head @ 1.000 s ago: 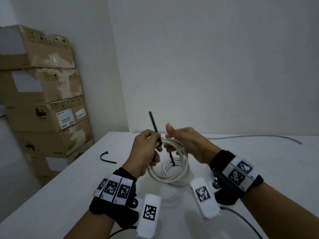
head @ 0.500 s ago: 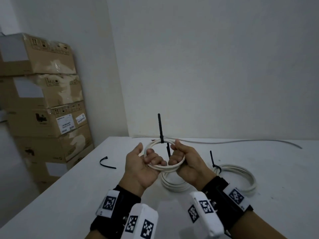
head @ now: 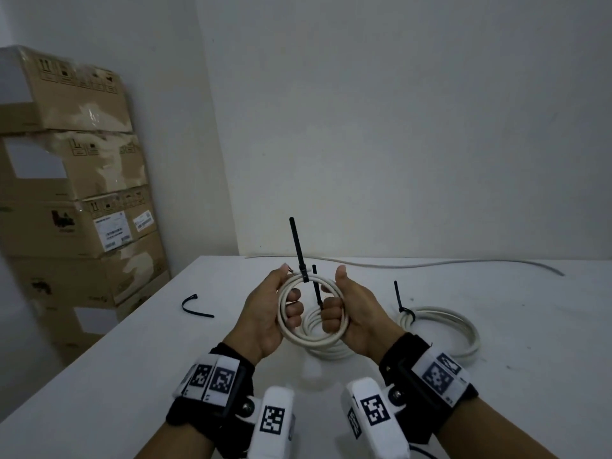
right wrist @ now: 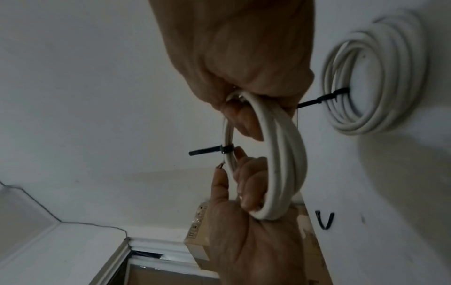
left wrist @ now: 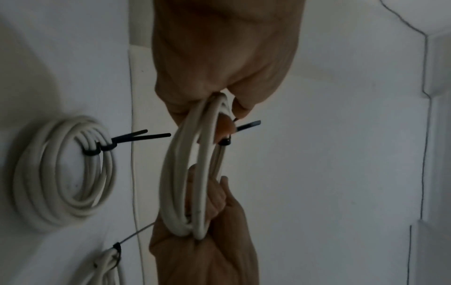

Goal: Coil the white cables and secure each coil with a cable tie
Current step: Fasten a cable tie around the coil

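Observation:
Both hands hold one white cable coil [head: 311, 340] upright above the table, palms toward me. My left hand [head: 275, 313] grips its left side and my right hand [head: 354, 313] grips its right side, fingers curled through the ring. A black cable tie [head: 299, 256] wraps the top of the coil, its tail pointing up. In the left wrist view the held coil [left wrist: 171, 173] shows the tie head [left wrist: 225, 142] by my fingertips. The right wrist view shows the same coil [right wrist: 280, 154] and tie [right wrist: 214, 151].
Two tied coils lie on the white table [head: 132, 376]: one under my hands [head: 326, 351], one to the right [head: 463, 332]. A loose black tie [head: 195, 309] lies at the left. A straight white cable [head: 430, 265] runs along the back edge. Cardboard boxes [head: 73, 193] stack up beyond the left edge.
A second ago my right hand lay over the coil and my left held it by the tie. Both hands have since turned palms up, gripping the coil's sides with the tie on top.

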Tool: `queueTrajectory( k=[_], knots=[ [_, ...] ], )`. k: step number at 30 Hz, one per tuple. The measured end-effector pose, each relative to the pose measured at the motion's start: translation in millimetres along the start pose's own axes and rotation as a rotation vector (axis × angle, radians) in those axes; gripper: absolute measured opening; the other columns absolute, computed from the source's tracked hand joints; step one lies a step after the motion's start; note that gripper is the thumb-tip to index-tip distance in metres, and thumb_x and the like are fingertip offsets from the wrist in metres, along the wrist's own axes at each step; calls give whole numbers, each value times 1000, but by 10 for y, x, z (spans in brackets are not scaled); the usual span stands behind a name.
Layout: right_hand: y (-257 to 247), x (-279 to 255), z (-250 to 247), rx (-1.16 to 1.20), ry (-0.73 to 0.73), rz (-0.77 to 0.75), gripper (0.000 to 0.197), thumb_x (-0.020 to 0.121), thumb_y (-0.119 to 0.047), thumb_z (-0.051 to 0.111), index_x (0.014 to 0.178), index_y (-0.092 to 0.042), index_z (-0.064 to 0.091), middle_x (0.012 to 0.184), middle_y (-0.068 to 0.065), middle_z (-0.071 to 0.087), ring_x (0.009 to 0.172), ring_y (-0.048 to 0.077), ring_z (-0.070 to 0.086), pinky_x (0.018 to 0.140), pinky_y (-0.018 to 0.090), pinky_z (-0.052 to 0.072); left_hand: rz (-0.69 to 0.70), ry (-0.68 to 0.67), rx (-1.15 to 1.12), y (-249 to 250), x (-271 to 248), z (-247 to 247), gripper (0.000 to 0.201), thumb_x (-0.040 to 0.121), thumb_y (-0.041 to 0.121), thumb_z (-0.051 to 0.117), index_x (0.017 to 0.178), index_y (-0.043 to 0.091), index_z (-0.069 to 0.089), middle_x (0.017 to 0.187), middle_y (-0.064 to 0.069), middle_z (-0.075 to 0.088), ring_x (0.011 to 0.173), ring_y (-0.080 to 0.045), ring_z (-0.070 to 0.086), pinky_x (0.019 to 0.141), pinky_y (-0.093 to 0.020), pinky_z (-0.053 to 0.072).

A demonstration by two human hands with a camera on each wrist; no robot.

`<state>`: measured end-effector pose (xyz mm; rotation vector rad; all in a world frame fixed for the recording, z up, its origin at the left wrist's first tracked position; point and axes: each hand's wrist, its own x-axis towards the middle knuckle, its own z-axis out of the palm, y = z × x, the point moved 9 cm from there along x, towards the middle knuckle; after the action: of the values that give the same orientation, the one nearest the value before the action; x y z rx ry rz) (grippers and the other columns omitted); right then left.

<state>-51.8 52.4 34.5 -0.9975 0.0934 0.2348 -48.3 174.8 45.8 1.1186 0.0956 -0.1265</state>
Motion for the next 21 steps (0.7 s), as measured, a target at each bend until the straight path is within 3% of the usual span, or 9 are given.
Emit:
queueTrajectory(
  k=[3, 7, 11, 14, 16, 19, 21],
  knots=[
    [-53, -25, -37, -152, 11, -78, 40, 97, -48, 45, 87, -10, 53, 55, 2, 43, 45, 14, 40, 41, 23, 35, 3, 14, 12, -21, 13, 1, 19, 91, 26, 45, 81, 13, 55, 56, 0, 39, 39, -13, 29, 37, -16, 23],
    [-76, -37, -71, -236, 27, -204, 24, 100, -29, 48, 85, -11, 53, 58, -1, 35, 46, 10, 30, 39, 20, 32, 44, 13, 209, -22, -14, 47, 31, 93, 40, 53, 92, 10, 63, 63, -3, 51, 43, -17, 41, 41, -18, 28],
    [-109, -40, -92, -295, 15, -277, 25, 100, -28, 49, 90, -8, 60, 58, 0, 39, 47, 12, 36, 42, 24, 40, 152, 14, 355, 11, -22, 87, 15, 91, 19, 64, 99, 6, 67, 75, -7, 59, 45, -18, 49, 37, -19, 30],
    [-227, -55, -105, -557, 36, -411, 24, 95, -32, 56, 92, -10, 66, 61, 0, 52, 52, 13, 51, 48, 30, 50, 163, 17, 348, 18, -21, 82, 16, 91, 17, 64, 100, 5, 67, 76, -7, 60, 44, -18, 50, 36, -18, 29],
    [-309, -80, -102, -716, 62, -511, 20, 94, -28, 58, 87, -13, 68, 57, -2, 53, 50, 13, 52, 45, 30, 52, 155, -2, 365, 8, -24, 96, 19, 90, 19, 65, 102, 5, 66, 81, -9, 64, 48, -20, 56, 37, -19, 31],
    [-280, -70, -108, -772, 43, -511, 23, 97, -24, 53, 86, -10, 67, 55, 2, 47, 47, 14, 47, 42, 28, 49, 157, -19, 375, -1, -31, 121, 20, 90, 22, 66, 105, 8, 64, 87, -9, 71, 54, -23, 62, 37, -21, 38],
    [-268, -69, -88, -785, 14, -475, 25, 97, -29, 53, 87, -10, 65, 61, 2, 53, 47, 11, 52, 46, 29, 51, 172, -8, 373, 13, -20, 118, 17, 91, 21, 65, 104, 9, 65, 84, -8, 71, 48, -21, 58, 36, -21, 35]
  ],
)
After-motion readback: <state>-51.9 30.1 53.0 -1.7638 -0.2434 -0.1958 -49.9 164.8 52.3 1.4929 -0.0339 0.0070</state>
